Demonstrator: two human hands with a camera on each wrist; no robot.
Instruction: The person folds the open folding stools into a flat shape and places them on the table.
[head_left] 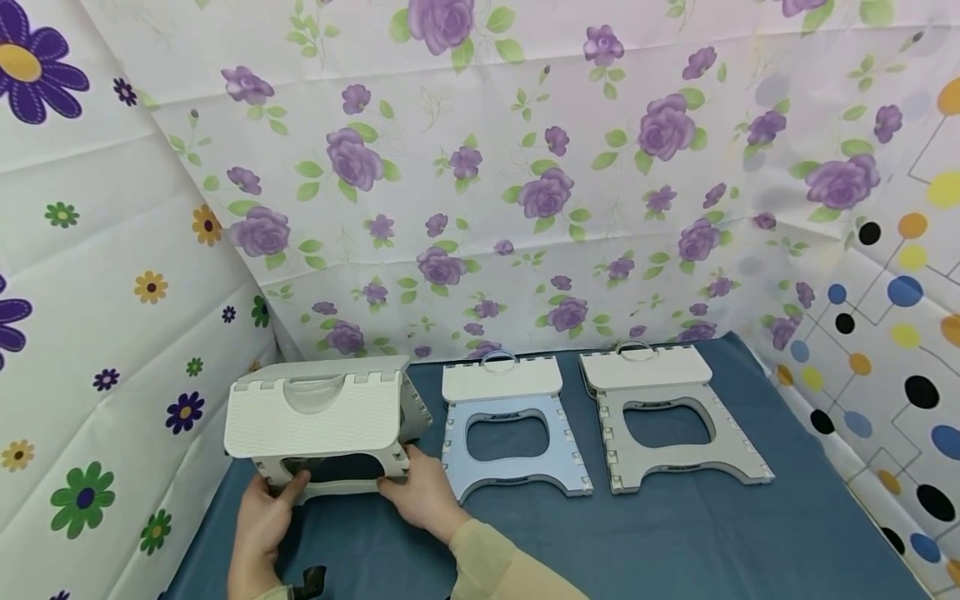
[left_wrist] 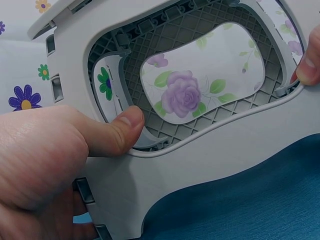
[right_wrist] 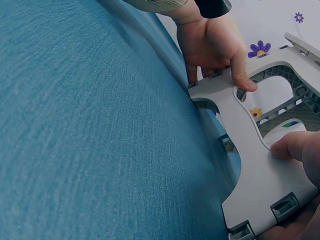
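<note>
A white folding step stool (head_left: 315,417) stands partly unfolded at the left of the table, its top panel tilted toward me. My left hand (head_left: 262,517) grips the lower left of its near leg panel, the thumb over the rim of the oval opening, as the left wrist view shows. At the panel's lower right, my right hand (head_left: 427,492) holds on the same way; in the right wrist view its thumb (right_wrist: 290,145) presses the panel face. The fingers of both hands reach behind the leg edges and are partly hidden.
Right of the white stool lies a folded blue and white step stool (head_left: 517,437), with a folded grey and white one (head_left: 675,433) farther right. A blue cloth (head_left: 637,542) covers the table. Patterned sheets (head_left: 495,167) hang at the back and both sides.
</note>
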